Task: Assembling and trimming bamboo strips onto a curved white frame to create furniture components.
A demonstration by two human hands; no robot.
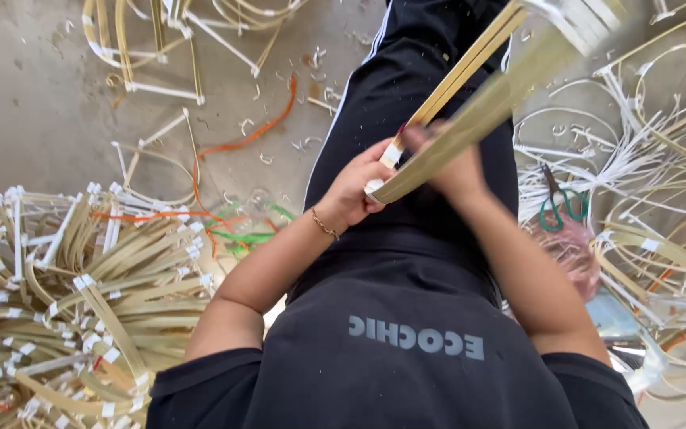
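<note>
Concrete floor (25, 95) under me, littered with offcuts; I'm sitting, black trousers (406, 95) stretched out ahead. Both hands up over my lap on the same bundle of flat bamboo strips (470, 103). Left hand (356, 191) wraps the near end, fingers curled round it, thumb by the white tape (391, 152) binding. Right hand (454, 171) closed over the strips just beyond, fingers pressed on top. Bundle runs from the hands up and away to the right, far end blurred, so can't tell how it finishes. Thin bracelet (325, 225) on the left wrist. Further out: big heap of taped, bent strips (73, 302) on the left, touching nothing I hold; orange cord (256, 131) and green cord (252, 237) loose on the floor between heap and leg. Right side: tangle of curved frames (660, 183) with white ties, green-handled scissors (561, 208) lying on it just beside my right forearm. Risks, my read: strips are springy, grip is only at one end, so a slack left hand could let them fan out or whip. Strip edges look sharp; sliding the right hand along could cut or splinter. Scissors sit near the elbow, easy to knock or lean on.
</note>
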